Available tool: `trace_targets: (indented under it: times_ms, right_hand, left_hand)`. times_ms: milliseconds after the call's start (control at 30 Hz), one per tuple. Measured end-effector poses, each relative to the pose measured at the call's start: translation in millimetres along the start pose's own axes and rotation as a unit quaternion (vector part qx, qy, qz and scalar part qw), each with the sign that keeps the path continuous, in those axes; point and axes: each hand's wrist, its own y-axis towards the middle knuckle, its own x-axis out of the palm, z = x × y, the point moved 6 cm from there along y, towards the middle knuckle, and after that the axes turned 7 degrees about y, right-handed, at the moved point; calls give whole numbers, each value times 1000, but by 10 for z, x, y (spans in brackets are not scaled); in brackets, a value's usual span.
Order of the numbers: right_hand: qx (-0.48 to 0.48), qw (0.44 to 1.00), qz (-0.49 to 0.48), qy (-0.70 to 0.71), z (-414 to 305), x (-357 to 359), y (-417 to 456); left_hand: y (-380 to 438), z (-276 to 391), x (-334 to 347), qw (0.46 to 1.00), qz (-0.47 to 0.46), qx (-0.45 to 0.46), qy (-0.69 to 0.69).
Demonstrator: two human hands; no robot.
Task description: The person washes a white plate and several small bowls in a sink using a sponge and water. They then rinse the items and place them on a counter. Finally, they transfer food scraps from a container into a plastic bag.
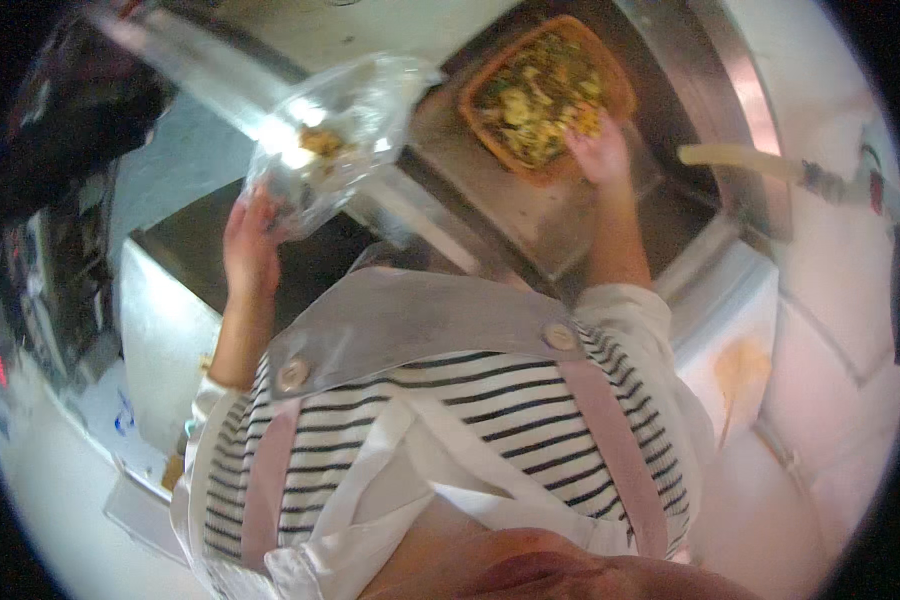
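Note:
My left hand [252, 244] grips the lower edge of a clear plastic bag [375, 97], held up over the metal edge between two basins. A small clump of brownish food [321, 141] shows through the film. My right hand [604, 154] reaches over the near right rim of an orange plastic tub [487, 142], fingertips on the food inside. Chopped, mixed food [529, 105] in yellow, green and brown fills the tub. Orange-yellow bits [586, 118] lie at those fingertips; blur hides whether the fingers hold any.
The tub stands in a stainless steel sink [487, 187]. A pale yellow hose [735, 159] crosses the sink's right edge. A metal divider [412, 210] runs diagonally between the basins. Dark, blurred objects [60, 127] stand at the far left, and white tiles [832, 322] are on the right.

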Motion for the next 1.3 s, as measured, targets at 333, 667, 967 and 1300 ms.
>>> trace_targets:
  times_ms: [333, 667, 967, 1300]
  right_hand:
    - [28, 994, -94, 56, 164, 304, -233]
    - [27, 987, -87, 129, 129, 364, -90]
    - [37, 971, -130, 196, 135, 380, -83]
    - [75, 966, 25, 247, 307, 177, -25]
  left_hand:
    - [86, 157, -217, 995, 53, 11, 90]
    - [-187, 1208, 744, 653, 173, 524, 519]
    - [-1290, 2253, 3739, 426, -323, 839, 100]
    - [-2109, 2533, 4406, 325, -228, 894, 207]
